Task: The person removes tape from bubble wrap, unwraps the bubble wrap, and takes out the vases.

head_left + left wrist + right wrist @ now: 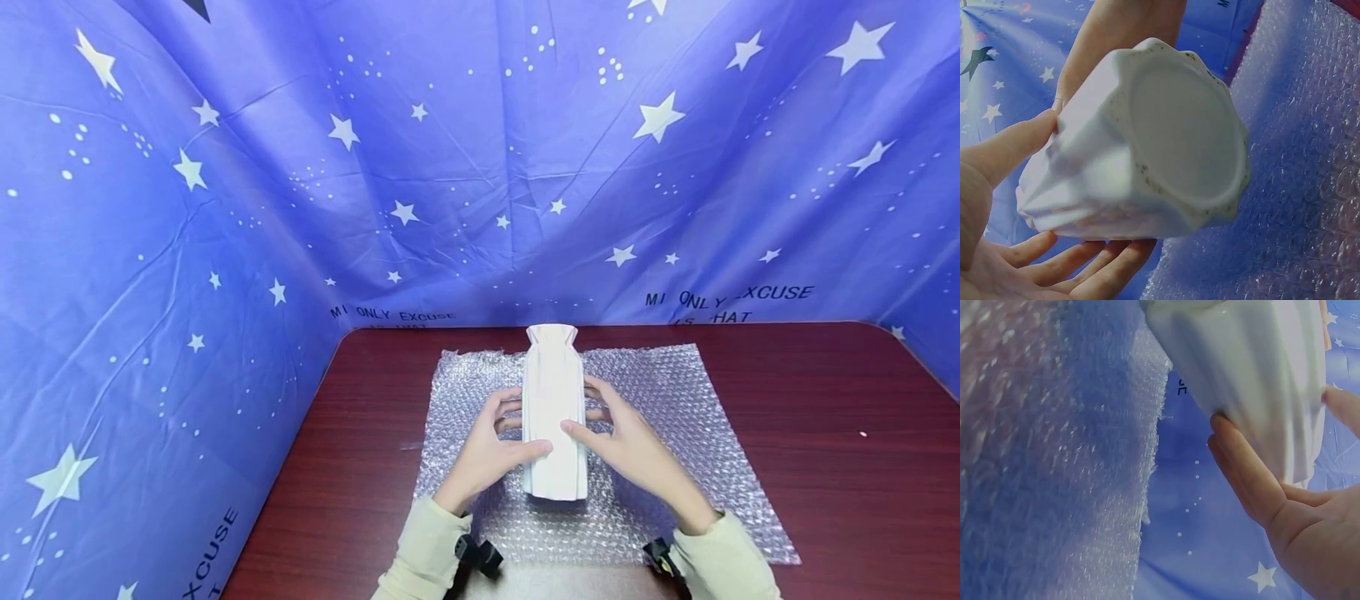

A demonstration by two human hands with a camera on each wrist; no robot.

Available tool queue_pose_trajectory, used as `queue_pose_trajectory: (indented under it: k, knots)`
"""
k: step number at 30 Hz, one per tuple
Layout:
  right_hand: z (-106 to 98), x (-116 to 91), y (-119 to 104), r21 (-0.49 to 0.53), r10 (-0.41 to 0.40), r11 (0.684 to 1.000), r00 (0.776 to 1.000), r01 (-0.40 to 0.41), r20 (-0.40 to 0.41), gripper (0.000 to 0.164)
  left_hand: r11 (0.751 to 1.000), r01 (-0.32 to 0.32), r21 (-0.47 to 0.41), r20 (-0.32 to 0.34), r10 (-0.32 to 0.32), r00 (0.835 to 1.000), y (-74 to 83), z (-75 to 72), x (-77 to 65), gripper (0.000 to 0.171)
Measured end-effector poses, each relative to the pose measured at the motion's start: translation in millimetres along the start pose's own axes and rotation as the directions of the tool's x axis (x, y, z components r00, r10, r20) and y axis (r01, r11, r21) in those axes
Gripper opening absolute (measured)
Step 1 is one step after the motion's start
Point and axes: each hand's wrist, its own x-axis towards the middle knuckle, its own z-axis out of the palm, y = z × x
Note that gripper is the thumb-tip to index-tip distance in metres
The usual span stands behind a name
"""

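A white fluted vase with a pinched neck and flared mouth is held between two hands over a sheet of bubble wrap. My left hand grips its left side, the thumb on the near face and the fingers curving behind. From the right, my right hand holds it the same way. In the left wrist view, the vase's round recessed base shows, with a scalloped rim that has dark specks. The right wrist view has the ribbed side above my right fingers.
Under the bubble wrap is a dark red wooden table. A blue cloth with white stars hangs behind and along the sides. A small white speck lies on the table at right. Black wrist cameras sit at both cuffs.
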Motion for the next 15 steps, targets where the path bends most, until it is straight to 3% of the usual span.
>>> queue_pose_trajectory:
  k: [15]
  knots:
    - [8.0,7.3,-16.5,0.068,-0.035,0.997,0.999,0.035,-0.004,0.082,0.997,-0.007,0.077,-0.088,0.013,0.996,6.1,-6.6,-1.2,0.086]
